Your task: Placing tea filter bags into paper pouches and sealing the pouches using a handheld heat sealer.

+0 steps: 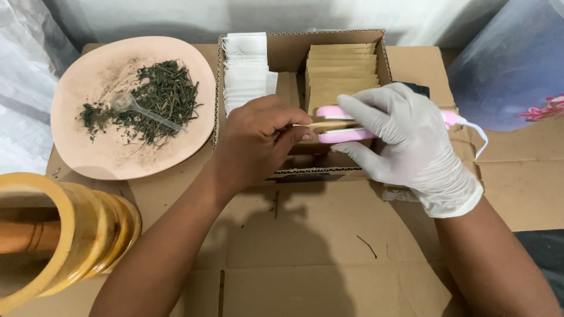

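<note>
Flattened cardboard as worktop — pale wall behind, soft light.

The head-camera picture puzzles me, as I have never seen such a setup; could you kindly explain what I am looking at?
There is no machine here: a person wears a camera on the head, so you look down along both arms. The left hand is bare and pinches a small tan packet. The right hand, in a white glove, grips a pink handheld sealer, whose arms close over that packet's end. Behind them an open cardboard box holds a stack of white bags and a row of tan packets. To the left, a peach plate carries dried green herbs and a clear plastic spoon. A wooden mortar lies at the lower left. Everything rests on flattened cardboard.
</note>
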